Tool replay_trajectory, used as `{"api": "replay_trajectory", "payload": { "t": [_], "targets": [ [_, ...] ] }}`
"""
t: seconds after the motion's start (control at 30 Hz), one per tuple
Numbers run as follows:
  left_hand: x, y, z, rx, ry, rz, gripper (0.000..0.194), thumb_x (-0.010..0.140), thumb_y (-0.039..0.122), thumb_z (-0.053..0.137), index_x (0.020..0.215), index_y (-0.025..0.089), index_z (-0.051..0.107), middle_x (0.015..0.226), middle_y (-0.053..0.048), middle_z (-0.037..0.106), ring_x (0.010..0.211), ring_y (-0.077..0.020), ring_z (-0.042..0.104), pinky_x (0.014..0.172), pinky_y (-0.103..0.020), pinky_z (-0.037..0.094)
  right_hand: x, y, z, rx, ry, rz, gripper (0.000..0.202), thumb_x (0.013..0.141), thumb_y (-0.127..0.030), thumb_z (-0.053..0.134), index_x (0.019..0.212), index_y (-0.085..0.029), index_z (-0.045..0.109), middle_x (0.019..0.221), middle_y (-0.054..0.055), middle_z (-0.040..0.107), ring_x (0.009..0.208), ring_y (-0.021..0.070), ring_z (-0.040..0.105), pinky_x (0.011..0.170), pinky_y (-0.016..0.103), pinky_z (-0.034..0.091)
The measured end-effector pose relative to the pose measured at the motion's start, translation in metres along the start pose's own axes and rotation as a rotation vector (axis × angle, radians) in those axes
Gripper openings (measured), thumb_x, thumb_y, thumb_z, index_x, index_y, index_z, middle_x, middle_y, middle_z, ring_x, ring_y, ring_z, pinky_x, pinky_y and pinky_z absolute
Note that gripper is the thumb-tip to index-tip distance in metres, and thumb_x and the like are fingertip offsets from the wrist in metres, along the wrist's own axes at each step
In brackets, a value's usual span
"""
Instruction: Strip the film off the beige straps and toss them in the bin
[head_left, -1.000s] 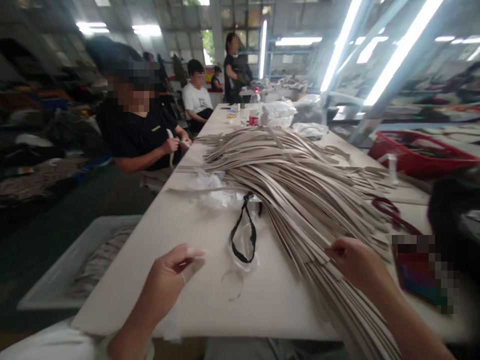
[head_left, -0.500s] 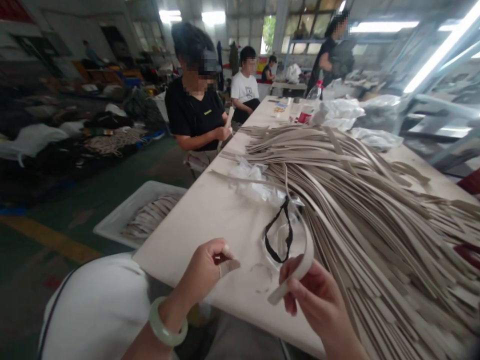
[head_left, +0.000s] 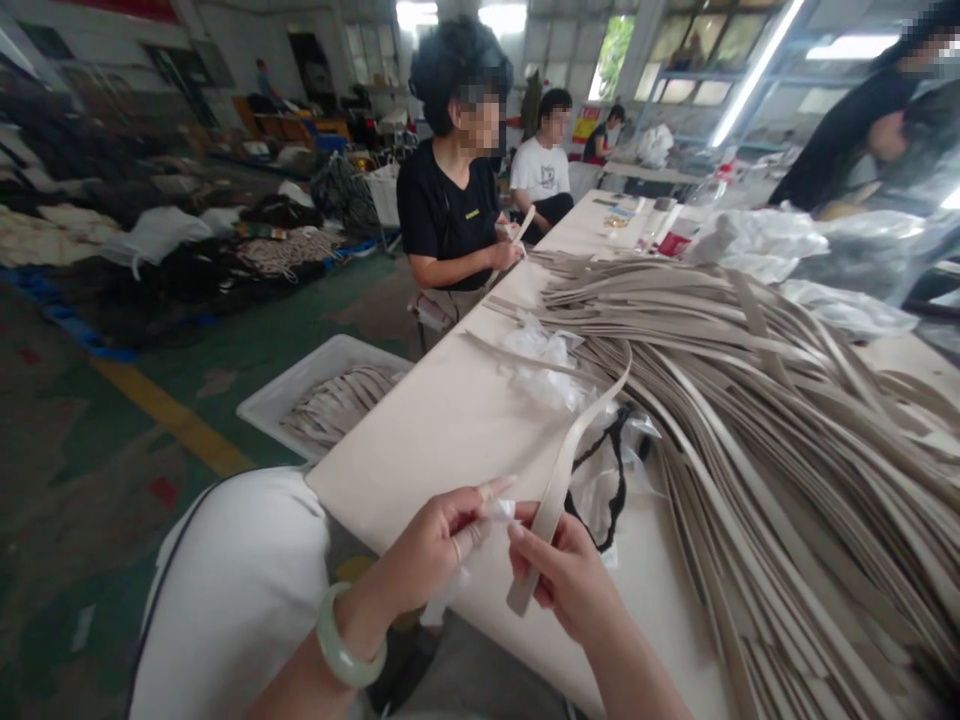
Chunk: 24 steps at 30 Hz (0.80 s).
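Nearest me, a pale bracelet (head_left: 351,640) sits on the left wrist. The left hand (head_left: 461,535) is nearly closed, thumb and fingertips pinching a small white piece (head_left: 501,510). I operate with the right hand (head_left: 559,565) beside it, closed on one beige strip (head_left: 561,475); its short near end projects below the grip, and its long end curves away toward the pile. I cannot tell whether the right fingertips also contact the white piece. Status of this strip: in hand and, in my judgement, unfinished, the white piece being between the hands rather than visibly fixed to the strip. On the table (head_left: 420,430), a black loop (head_left: 619,485) lies just beyond the right hand, with crumpled clear film (head_left: 551,355) farther on. The large pile of strips (head_left: 712,400) covers the right side; I judge most of that stock unworked. At left, a white tub (head_left: 274,400) contains gathered strips (head_left: 341,405), possibly completed output; I cannot verify this. Farther off, a person in a black shirt (head_left: 450,215) handles a pale strip (head_left: 527,225). White bags (head_left: 757,240) lie at far right, and a person in a white shirt (head_left: 541,172) sits beyond.
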<state>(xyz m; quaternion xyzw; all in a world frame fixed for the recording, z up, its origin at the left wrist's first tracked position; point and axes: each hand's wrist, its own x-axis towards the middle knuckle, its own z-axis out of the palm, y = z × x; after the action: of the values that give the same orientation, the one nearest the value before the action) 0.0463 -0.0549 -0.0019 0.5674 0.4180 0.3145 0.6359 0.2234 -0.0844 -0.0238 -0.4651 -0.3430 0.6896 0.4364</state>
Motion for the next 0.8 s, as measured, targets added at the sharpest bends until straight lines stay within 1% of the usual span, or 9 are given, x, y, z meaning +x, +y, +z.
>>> {"api": "replay_trajectory", "payload": {
  "t": [0.13, 0.2, 0.27, 0.37, 0.47, 0.53, 0.6, 0.7, 0.8],
  "targets": [
    [0.003, -0.005, -0.002, 0.087, -0.054, -0.007, 0.03, 0.087, 0.037, 0.063, 0.108, 0.016, 0.067, 0.097, -0.007, 0.067, 0.089, -0.019, 0.062, 0.079, -0.027, 0.047, 0.004, 0.0, 0.006, -0.13, 0.157, -0.091, 0.039, 0.072, -0.048, 0.078, 0.073, -0.012, 0.062, 0.046, -0.002, 0.056, 0.034, 0.0021, 0.033, 0.033, 0.015, 0.022],
    [0.005, -0.005, -0.002, 0.127, -0.041, 0.024, 0.029, 0.086, 0.04, 0.064, 0.098, 0.014, 0.071, 0.085, -0.004, 0.062, 0.078, -0.0162, 0.059, 0.069, -0.024, 0.045, 0.003, -0.002, 0.008, -0.214, 0.181, -0.131, 0.04, 0.072, -0.049, 0.077, 0.073, -0.012, 0.064, 0.047, -0.001, 0.058, 0.034, 0.0032, 0.035, 0.034, 0.016, 0.025],
    [0.007, -0.004, -0.001, 0.15, 0.02, 0.076, 0.03, 0.085, 0.041, 0.066, 0.078, 0.013, 0.072, 0.079, -0.003, 0.058, 0.075, -0.0148, 0.056, 0.066, -0.023, 0.042, 0.0, -0.004, 0.007, -0.245, 0.165, -0.137, 0.04, 0.073, -0.051, 0.076, 0.076, -0.011, 0.066, 0.049, 0.0, 0.059, 0.034, 0.0044, 0.039, 0.034, 0.017, 0.028],
    [0.009, -0.004, 0.0, 0.178, 0.103, 0.103, 0.03, 0.082, 0.039, 0.071, 0.067, 0.013, 0.068, 0.073, 0.0, 0.052, 0.068, -0.012, 0.051, 0.062, -0.022, 0.038, -0.006, -0.01, 0.0, -0.18, 0.153, -0.182, 0.039, 0.084, -0.051, 0.066, 0.086, -0.012, 0.068, 0.057, 0.001, 0.062, 0.039, 0.0066, 0.046, 0.037, 0.018, 0.034],
    [0.008, -0.006, 0.0, 0.197, 0.096, 0.125, 0.031, 0.075, 0.037, 0.078, 0.062, 0.014, 0.063, 0.068, 0.002, 0.049, 0.065, -0.0105, 0.046, 0.061, -0.022, 0.035, -0.009, -0.02, -0.015, -0.09, 0.183, -0.365, 0.034, 0.095, -0.045, 0.053, 0.087, -0.015, 0.067, 0.071, 0.004, 0.064, 0.05, 0.0084, 0.052, 0.043, 0.019, 0.042],
    [0.007, -0.007, 0.0, 0.182, 0.059, 0.121, 0.033, 0.072, 0.038, 0.08, 0.06, 0.014, 0.061, 0.067, 0.002, 0.049, 0.064, -0.0105, 0.045, 0.059, -0.023, 0.034, -0.011, -0.026, -0.024, -0.095, 0.15, -0.505, 0.032, 0.097, -0.04, 0.05, 0.087, -0.017, 0.069, 0.087, 0.007, 0.063, 0.063, 0.0113, 0.056, 0.048, 0.021, 0.047],
    [0.006, -0.007, 0.001, 0.169, 0.031, 0.102, 0.034, 0.071, 0.039, 0.081, 0.061, 0.014, 0.062, 0.068, 0.002, 0.05, 0.064, -0.0106, 0.045, 0.059, -0.023, 0.033, -0.013, -0.031, -0.029, -0.151, 0.071, -0.608, 0.029, 0.098, -0.037, 0.049, 0.092, -0.018, 0.071, 0.098, 0.009, 0.058, 0.075, 0.0151, 0.057, 0.051, 0.023, 0.05],
    [0.004, -0.003, 0.002, 0.18, 0.005, 0.082, 0.032, 0.072, 0.041, 0.08, 0.062, 0.014, 0.065, 0.068, 0.002, 0.05, 0.064, -0.0108, 0.046, 0.059, -0.023, 0.034, -0.015, -0.032, -0.028, -0.282, -0.027, -0.68, 0.027, 0.098, -0.035, 0.048, 0.098, -0.022, 0.071, 0.094, 0.008, 0.055, 0.077, 0.0169, 0.056, 0.054, 0.026, 0.052],
    [0.003, 0.001, 0.002, 0.183, -0.018, 0.074, 0.032, 0.071, 0.042, 0.08, 0.062, 0.014, 0.067, 0.069, 0.001, 0.051, 0.064, -0.011, 0.046, 0.058, -0.023, 0.034, -0.015, -0.031, -0.023, -0.358, -0.027, -0.715, 0.023, 0.097, -0.033, 0.05, 0.098, -0.023, 0.071, 0.09, 0.006, 0.057, 0.074, 0.0162, 0.057, 0.056, 0.026, 0.052]
  ]
}}
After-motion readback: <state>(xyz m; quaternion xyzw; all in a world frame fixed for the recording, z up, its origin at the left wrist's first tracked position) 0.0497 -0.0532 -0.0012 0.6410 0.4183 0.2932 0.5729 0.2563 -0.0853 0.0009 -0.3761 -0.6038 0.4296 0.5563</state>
